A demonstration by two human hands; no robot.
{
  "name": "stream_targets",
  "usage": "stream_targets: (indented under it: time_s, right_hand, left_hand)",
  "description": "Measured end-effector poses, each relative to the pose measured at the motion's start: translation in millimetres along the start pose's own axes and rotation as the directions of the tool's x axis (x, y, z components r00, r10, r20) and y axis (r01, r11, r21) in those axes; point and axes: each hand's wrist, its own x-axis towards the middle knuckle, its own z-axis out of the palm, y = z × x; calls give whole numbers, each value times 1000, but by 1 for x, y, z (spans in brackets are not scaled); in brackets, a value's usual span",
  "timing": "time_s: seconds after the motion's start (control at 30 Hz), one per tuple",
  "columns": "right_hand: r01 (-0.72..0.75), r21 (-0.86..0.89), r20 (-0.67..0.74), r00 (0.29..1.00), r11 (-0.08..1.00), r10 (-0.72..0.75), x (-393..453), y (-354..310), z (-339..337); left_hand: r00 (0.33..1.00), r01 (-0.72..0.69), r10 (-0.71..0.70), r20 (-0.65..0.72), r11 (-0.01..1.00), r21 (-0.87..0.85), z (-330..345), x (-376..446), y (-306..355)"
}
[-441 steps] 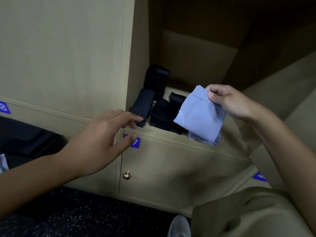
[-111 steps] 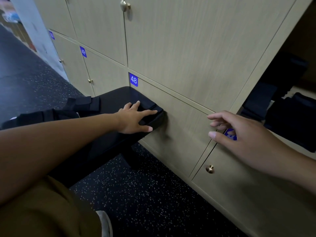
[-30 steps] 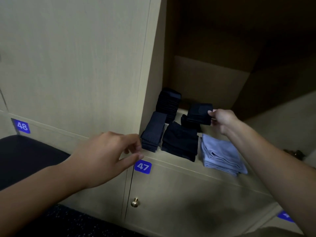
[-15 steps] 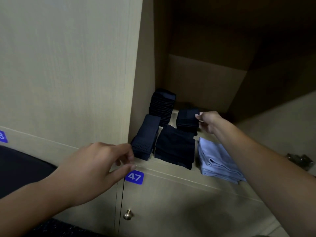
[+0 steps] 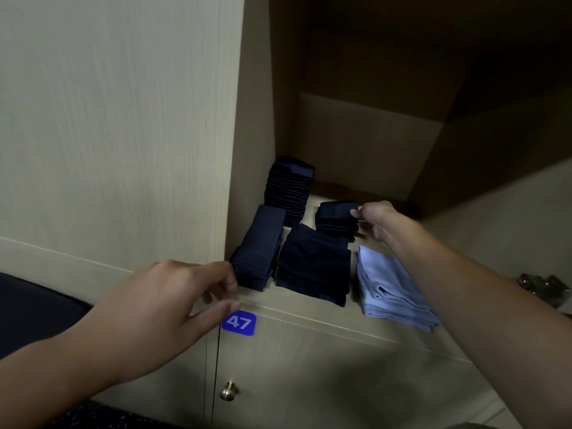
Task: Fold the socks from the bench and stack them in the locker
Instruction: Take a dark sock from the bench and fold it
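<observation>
Beige wooden lockers framed the scene as the right hand (image 5: 373, 219) pinched a folded dark sock (image 5: 337, 215), now lowered onto the small rear pile in the open locker (image 5: 356, 144) after hanging above it a second earlier, leaving only release. Beside it lay the navy stacks (image 5: 312, 264) and light-blue socks (image 5: 393, 289); the left hand (image 5: 173, 300) stayed loosely curled, empty, above label 47 (image 5: 238, 322).

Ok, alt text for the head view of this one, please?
The right hand pinches a folded dark sock on a small stack at the back of an open locker, among other dark sock stacks and a folded light blue pile. The left hand hovers, holding nothing, by the locker's front edge above a blue 47 label.
</observation>
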Motion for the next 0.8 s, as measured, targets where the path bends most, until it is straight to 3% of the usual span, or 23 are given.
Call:
stream_targets:
  time_s: [0.27,0.37,0.5,0.8]
  right_hand:
    - [7,20,28,1000,1000,-8,-1,2,1]
    - [82,-100,-17,996,992,-85,-2,4,0]
    - [109,-400,-71,986,910,-149,-4,5,-3]
    - [100,-416,0,994,904,-110,-11,7,4]
  left_hand:
    - [1000,2,-2,7,1000,2,2,-1,-4]
    - [1000,-5,5,14,1000,9,3,-1,-5]
    - [1000,-9,9,15,1000,10,5,1,-5]
    - [1000,-11,10,8,1000,10,3,-1,-5]
